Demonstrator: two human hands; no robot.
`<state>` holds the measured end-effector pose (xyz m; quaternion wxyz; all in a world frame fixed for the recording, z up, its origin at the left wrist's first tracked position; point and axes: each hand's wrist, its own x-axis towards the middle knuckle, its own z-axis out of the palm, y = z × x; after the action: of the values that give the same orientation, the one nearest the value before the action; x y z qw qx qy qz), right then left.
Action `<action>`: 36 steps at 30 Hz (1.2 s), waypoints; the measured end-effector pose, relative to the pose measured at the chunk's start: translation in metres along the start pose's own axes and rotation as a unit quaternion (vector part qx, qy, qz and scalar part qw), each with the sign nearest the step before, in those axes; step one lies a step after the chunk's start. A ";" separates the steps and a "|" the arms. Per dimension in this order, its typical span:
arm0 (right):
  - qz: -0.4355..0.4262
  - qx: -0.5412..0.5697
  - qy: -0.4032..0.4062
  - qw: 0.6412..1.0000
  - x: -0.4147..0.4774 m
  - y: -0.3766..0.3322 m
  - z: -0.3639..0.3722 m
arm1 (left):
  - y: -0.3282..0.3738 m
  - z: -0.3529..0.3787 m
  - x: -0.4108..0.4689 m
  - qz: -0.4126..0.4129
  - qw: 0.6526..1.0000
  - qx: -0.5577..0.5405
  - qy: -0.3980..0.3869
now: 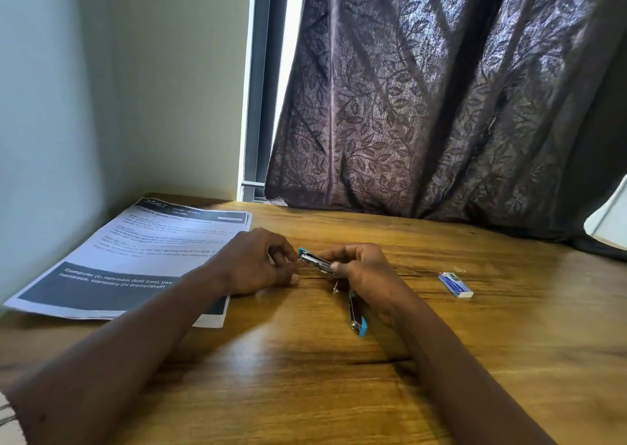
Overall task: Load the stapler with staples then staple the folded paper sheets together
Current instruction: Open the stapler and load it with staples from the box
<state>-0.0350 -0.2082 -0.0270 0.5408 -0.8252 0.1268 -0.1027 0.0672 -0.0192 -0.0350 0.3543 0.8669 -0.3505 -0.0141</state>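
Stapler (316, 261): 1, hinged apart | staple box (455, 285): 1 | paper sheets (135, 247): seemingly 2

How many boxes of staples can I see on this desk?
1. The small blue-and-white box lies on the desk right of the right hand gripping the stapler. More could hide under the papers.

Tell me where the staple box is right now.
Head view: the staple box lies on the desk, right of the right hand, apart from it.

The right hand (364, 268) gripped a blue stapler (319, 262) swung open above the wooden desk (305, 376), the left hand (258, 261) pinching at its metal tip. Printed paper sheets (135, 251) lay left, a small staple box (455, 285) right.
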 end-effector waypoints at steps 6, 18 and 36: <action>-0.022 0.017 -0.034 0.999 0.000 0.004 -0.007 | 0.004 0.006 -0.003 0.084 0.994 0.015 0.063; -0.106 -0.170 0.122 0.972 -0.003 0.014 -0.031 | 0.021 0.017 -0.007 0.133 0.989 0.067 0.027; 0.083 -0.365 0.342 0.862 -0.008 0.058 -0.097 | 0.031 0.027 -0.015 0.224 0.968 0.106 0.039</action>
<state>-0.0782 -0.3117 -0.0424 0.1301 -0.8627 0.4007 -0.2798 0.0305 -0.0418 -0.0395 0.2680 0.7989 -0.5208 0.1369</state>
